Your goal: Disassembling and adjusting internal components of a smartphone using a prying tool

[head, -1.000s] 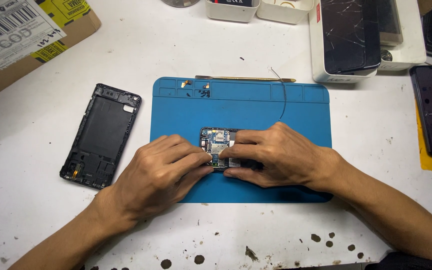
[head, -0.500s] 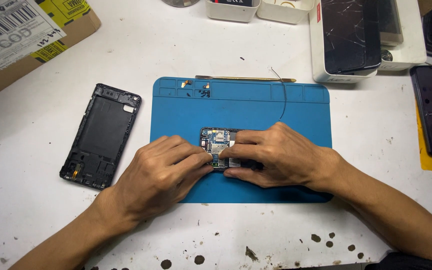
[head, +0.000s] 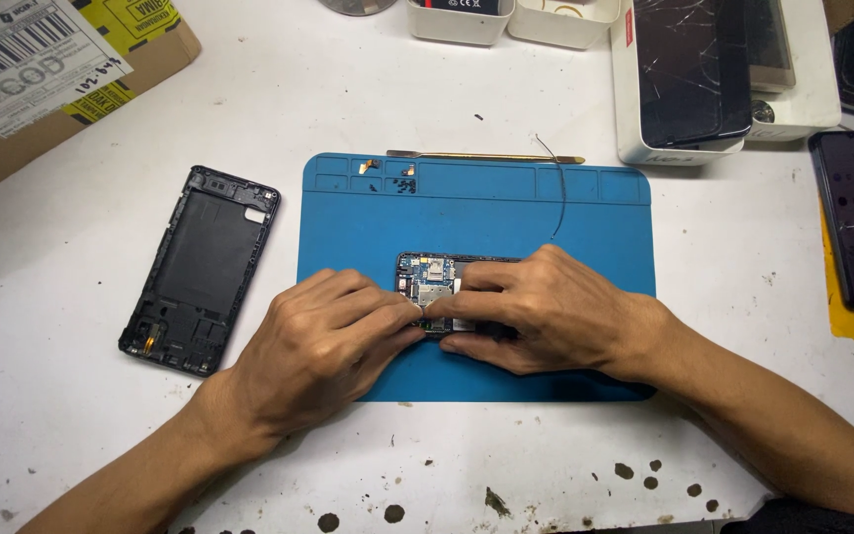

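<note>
both hands on opened black smartphone with exposed circuit board, mid blue rubber work mat. right hand pinning body flat; left hand fingertips pinching at board edge. removed black plastic back frame parked left on white desk.

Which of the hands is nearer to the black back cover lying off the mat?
Left. The left hand sits just right of the black back cover, while the right hand lies farther right, over the opened phone.
</note>
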